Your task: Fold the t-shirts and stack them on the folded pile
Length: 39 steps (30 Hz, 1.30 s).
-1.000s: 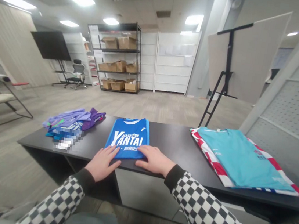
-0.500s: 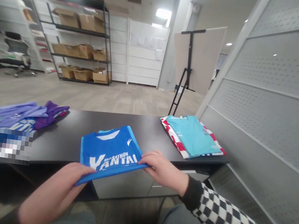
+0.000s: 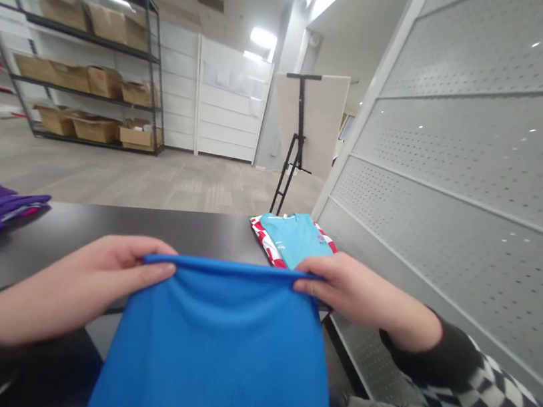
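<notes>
- Left hand (image 3: 73,283) pinches the blue shirt (image 3: 223,352) at its top left corner.
- Right hand (image 3: 359,297) pinches the top right corner.
- Top edge runs 9-to-3 between hands; shirt hangs toward 6, off the table (image 3: 95,233).
- Folded stack (image 3: 291,240) lies at 12 from the right hand, nearer to it.

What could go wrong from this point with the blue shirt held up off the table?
The blue shirt hangs only from its top edge, pinched by the left hand and right hand, so its fold may well fall open. Held close to the camera, it hides the near part of the black table, so setting it down squarely could be harder. If swung right, it might brush and skew the light blue shirt lying on the red-and-white one.
</notes>
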Each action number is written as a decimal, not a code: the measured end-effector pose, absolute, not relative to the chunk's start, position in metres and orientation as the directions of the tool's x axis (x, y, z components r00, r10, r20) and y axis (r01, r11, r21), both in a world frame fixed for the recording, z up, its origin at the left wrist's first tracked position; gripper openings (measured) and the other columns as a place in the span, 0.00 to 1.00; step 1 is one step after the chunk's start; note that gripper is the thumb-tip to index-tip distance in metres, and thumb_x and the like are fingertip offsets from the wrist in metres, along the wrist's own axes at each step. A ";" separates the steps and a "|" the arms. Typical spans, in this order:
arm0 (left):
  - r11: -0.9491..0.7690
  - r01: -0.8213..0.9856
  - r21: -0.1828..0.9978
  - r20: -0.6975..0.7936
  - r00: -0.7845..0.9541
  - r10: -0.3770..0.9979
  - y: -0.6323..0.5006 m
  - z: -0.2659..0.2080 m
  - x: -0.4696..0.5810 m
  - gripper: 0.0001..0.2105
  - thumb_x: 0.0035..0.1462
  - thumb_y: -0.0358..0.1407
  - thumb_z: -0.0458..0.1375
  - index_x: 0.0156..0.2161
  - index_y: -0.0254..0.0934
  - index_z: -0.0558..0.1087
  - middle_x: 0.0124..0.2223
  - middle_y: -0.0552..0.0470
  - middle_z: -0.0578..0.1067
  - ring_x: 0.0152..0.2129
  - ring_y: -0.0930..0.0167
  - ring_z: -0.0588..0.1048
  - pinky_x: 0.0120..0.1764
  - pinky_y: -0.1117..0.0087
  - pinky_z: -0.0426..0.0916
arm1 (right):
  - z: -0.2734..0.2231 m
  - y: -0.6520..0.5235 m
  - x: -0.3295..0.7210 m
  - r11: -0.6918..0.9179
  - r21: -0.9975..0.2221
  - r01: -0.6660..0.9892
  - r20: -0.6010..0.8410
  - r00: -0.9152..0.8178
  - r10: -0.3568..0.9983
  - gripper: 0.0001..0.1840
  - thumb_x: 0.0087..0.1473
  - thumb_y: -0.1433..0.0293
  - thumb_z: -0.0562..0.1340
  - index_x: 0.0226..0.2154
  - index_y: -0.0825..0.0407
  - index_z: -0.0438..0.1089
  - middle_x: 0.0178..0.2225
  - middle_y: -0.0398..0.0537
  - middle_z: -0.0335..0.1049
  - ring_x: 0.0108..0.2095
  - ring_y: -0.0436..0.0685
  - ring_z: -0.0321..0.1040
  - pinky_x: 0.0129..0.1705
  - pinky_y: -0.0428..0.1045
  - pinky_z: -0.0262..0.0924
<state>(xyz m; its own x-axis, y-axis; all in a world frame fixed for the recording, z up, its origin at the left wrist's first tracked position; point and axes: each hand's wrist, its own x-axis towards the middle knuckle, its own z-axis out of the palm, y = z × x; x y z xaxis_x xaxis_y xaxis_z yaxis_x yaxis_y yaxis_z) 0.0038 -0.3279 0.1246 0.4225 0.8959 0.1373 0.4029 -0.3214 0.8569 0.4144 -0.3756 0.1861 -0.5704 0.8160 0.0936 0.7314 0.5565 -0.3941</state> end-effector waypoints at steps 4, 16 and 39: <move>-0.430 0.262 0.864 0.306 0.404 0.862 -0.255 0.174 0.060 0.26 0.53 0.62 0.75 0.40 0.39 0.87 0.39 0.44 0.86 0.37 0.55 0.84 0.43 0.56 0.84 | 0.233 -0.305 0.443 0.404 -0.277 0.872 0.266 -0.335 0.904 0.13 0.70 0.59 0.71 0.43 0.51 0.86 0.36 0.44 0.83 0.37 0.57 0.76 0.43 0.51 0.65; -0.756 0.256 0.603 0.631 0.428 0.648 -0.137 0.183 0.250 0.12 0.70 0.38 0.66 0.49 0.36 0.90 0.45 0.46 0.88 0.46 0.57 0.86 0.55 0.60 0.79 | 0.254 -0.207 0.595 0.113 -0.388 0.915 0.530 0.121 0.839 0.15 0.64 0.60 0.75 0.47 0.54 0.89 0.36 0.48 0.85 0.38 0.59 0.77 0.50 0.56 0.74; -0.767 0.283 0.576 0.159 0.882 0.445 -0.275 -0.068 0.207 0.27 0.68 0.44 0.69 0.70 0.46 0.81 0.72 0.43 0.78 0.72 0.49 0.74 0.78 0.40 0.60 | -0.011 -0.300 0.603 0.124 -0.151 0.981 0.350 -0.064 0.934 0.34 0.61 0.67 0.61 0.67 0.55 0.80 0.74 0.65 0.72 0.73 0.74 0.72 0.76 0.71 0.65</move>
